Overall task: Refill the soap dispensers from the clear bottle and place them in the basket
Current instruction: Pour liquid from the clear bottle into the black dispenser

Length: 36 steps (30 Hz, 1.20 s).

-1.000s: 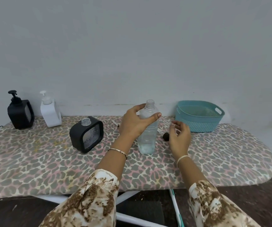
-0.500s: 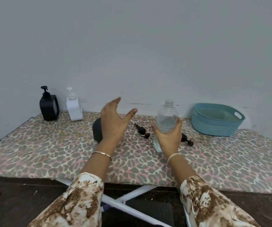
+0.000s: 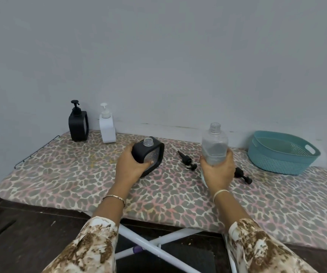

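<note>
The left hand point(image 3: 131, 168), which half a second ago hung spread in the air, now grips the black square soap dispenser with the open clear neck point(image 3: 152, 152), fingers round its left side and thumb across its ribbed front; the dispenser sits tilted on the leopard-print ironing board point(image 3: 70, 174), left of centre. The right hand point(image 3: 217, 174) keeps its hold on the clear plastic bottle point(image 3: 214, 146), fingers wrapped round the lower body; the bottle is uncapped and near upright, right of centre. A second ago it was the left hand that held this bottle.

A black pump head with its tube point(image 3: 186, 160) lies on the board between the two hands, apart from both; a second black pump head point(image 3: 243, 175) lies just right of the right hand. The teal woven plastic basket point(image 3: 282, 160) stands at the far right by the grey wall, well apart from the hands. A black dispenser with its pump fitted point(image 3: 78, 125) and a white pump dispenser point(image 3: 107, 127) stand side by side at the far left against the wall. Each wrist wears a thin bangle; white crossed legs point(image 3: 154, 245) show under the board.

The right hand covers the bottle's base, so I cannot tell whether it rests on the board or is raised; the second pump head is partly hidden behind that hand; the liquid level in the bottle is hard to make out.
</note>
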Each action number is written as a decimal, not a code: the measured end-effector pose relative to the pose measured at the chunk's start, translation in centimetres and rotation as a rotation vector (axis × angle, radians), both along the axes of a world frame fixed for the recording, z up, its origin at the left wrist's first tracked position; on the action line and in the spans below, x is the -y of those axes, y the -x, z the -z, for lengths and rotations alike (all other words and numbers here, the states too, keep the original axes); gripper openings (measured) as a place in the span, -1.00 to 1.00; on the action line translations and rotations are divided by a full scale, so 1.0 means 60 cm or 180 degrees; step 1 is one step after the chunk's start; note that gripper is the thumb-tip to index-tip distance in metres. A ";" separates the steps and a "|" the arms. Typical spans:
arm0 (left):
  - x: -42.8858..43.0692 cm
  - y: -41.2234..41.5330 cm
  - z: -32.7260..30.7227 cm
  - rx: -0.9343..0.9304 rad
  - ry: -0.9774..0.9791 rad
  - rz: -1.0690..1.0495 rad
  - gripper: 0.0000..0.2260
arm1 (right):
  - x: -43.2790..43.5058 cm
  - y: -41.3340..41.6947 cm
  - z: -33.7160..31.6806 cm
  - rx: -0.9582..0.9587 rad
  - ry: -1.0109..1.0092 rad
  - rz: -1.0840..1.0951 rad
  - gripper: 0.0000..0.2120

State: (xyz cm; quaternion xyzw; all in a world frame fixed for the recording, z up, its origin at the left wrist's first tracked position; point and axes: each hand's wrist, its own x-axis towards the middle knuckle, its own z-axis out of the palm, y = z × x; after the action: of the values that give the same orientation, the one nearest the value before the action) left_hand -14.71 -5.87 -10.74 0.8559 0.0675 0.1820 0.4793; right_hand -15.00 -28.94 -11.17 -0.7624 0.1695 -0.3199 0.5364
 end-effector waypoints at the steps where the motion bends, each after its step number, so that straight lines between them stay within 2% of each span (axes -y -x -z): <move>1: -0.002 0.000 0.003 -0.0001 0.0004 -0.0013 -0.37 | -0.002 0.000 -0.001 -0.0024 0.0079 -0.0026 -0.37; 8: 0.002 0.007 0.013 0.0062 -0.0229 -0.0205 -0.48 | -0.022 0.004 -0.022 -0.0143 0.0706 -0.0421 -0.41; 13: 0.010 0.010 0.015 0.0049 -0.0318 -0.0254 -0.50 | -0.040 0.015 -0.064 -0.0278 0.1326 -0.0988 -0.54; 17: 0.010 0.012 0.012 0.0025 -0.0381 -0.0252 -0.49 | -0.056 0.018 -0.077 -0.0549 0.1810 -0.1362 -0.51; 25: 0.018 0.010 0.000 0.0102 -0.0376 -0.0248 -0.36 | -0.070 0.014 -0.069 -0.1023 0.2308 -0.1455 -0.54; 36: 0.014 0.008 0.000 0.0174 -0.0452 -0.0154 -0.42 | -0.071 -0.002 -0.086 -0.1282 0.2922 -0.1492 -0.48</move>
State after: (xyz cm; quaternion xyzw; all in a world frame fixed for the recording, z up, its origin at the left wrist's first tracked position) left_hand -15.20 -6.72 -10.73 0.8806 0.0620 0.2211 0.4144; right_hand -14.91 -24.70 -6.04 -0.9813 -0.0624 -0.0809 0.1629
